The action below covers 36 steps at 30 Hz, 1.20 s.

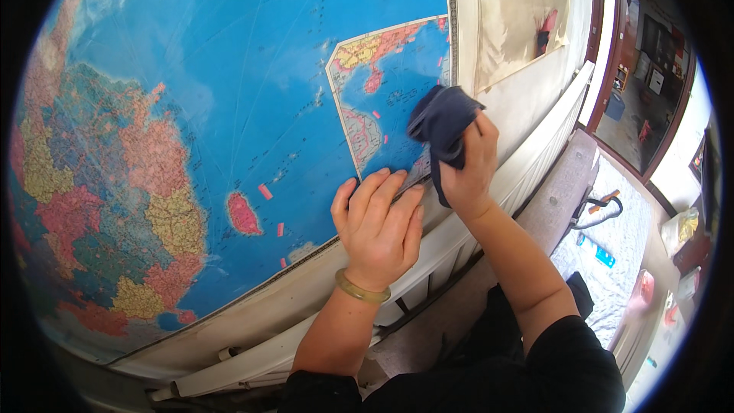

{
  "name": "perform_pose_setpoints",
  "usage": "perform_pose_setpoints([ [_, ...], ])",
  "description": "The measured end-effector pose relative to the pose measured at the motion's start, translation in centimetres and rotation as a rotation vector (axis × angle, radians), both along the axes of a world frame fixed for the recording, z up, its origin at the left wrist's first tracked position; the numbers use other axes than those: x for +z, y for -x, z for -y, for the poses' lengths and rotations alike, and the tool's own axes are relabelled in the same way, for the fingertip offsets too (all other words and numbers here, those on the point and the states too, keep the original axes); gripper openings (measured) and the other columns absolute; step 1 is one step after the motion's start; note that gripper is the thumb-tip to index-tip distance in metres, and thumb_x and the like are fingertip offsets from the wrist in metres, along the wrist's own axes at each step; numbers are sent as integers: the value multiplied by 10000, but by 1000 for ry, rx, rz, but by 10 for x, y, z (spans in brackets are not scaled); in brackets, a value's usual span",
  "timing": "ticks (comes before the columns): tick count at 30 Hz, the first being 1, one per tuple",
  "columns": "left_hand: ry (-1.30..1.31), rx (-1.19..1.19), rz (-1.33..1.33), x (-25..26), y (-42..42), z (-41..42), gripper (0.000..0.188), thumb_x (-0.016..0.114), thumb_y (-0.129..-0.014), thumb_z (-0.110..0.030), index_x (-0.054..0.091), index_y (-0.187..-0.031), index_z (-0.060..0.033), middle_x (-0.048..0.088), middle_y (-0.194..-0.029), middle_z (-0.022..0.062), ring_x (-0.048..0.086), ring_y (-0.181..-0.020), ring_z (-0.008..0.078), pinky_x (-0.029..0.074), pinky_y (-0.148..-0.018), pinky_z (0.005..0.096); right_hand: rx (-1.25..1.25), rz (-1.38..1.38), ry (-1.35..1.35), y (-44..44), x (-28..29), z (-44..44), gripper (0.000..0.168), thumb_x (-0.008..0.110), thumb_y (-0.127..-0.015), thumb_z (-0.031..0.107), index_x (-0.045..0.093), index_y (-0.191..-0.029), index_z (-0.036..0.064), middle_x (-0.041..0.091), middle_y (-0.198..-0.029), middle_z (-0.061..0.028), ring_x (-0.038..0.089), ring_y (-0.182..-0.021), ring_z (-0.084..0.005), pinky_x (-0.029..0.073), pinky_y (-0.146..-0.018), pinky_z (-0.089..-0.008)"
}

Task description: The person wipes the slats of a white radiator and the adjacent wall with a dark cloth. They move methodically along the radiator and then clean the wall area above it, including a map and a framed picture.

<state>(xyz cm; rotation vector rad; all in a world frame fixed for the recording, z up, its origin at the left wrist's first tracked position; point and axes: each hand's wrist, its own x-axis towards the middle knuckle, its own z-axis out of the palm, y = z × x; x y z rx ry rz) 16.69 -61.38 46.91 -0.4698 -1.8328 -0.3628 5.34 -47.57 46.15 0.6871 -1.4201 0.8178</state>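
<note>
A large wall map point(246, 97), mostly blue with coloured land areas, fills the left and middle of the head view. My left hand point(378, 218) lies on its lower edge, fingers slightly spread, at the corner of a framed inset map point(401, 92); nothing is in it, and a stone-like bangle point(362, 288) circles the wrist. To the right, my right hand point(473, 166) holds a bunched dark blue cloth point(444, 120) against the inset near the map's patterned border.
A white metal radiator or rail point(539, 137) runs along the wall below the map. A stained sheet point(516, 23) hangs beside the map. At right are a grey padded sofa back point(565, 178), a bed or covered surface point(616, 212) with a blue can-like item point(596, 250), and a doorway point(645, 80).
</note>
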Motion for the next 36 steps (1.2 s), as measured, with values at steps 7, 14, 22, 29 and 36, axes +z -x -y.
perform_pose_setpoints([
  [7,-8,-36,-10,-1,0,-2,193,688,-770,-120,704,-961,-100,678,-1044,78,612,-1054,276,348,-1036,459,38,100,5,-20,-18,14,571,691,-766,33,514,-1304,-33,517,-1270,-257,528,-1135,-426,443,-976,-459],
  [14,-39,-78,-52,-7,-1,3,145,690,-752,-107,665,-895,-109,635,-933,68,614,-971,281,389,-983,460,111,-18,-43,-34,-26,29,413,704,-760,90,646,-1167,47,572,-1205,-187,595,-1007,-367,521,-838,-416],
  [22,-26,-74,-73,-4,-2,4,254,680,-761,-83,652,-1013,-68,651,-1034,96,596,-1018,310,393,-971,457,48,1,56,-18,-6,17,435,683,-777,23,611,-1205,9,576,-1198,-191,592,-1007,-380,516,-843,-423],
  [29,-57,-29,-121,-6,-6,6,378,669,-815,-124,589,-1170,-23,592,-1206,165,515,-1164,361,384,-1011,481,83,83,17,-41,-4,29,421,678,-802,109,623,-1211,27,574,-1222,-180,587,-1034,-371,510,-859,-435],
  [36,-139,-60,-193,-13,0,8,405,647,-869,-219,576,-1229,-48,552,-1252,186,534,-1110,368,416,-952,471,165,-13,-94,-54,-18,43,334,639,-825,202,690,-1134,85,596,-1190,-136,601,-991,-337,539,-811,-381],
])
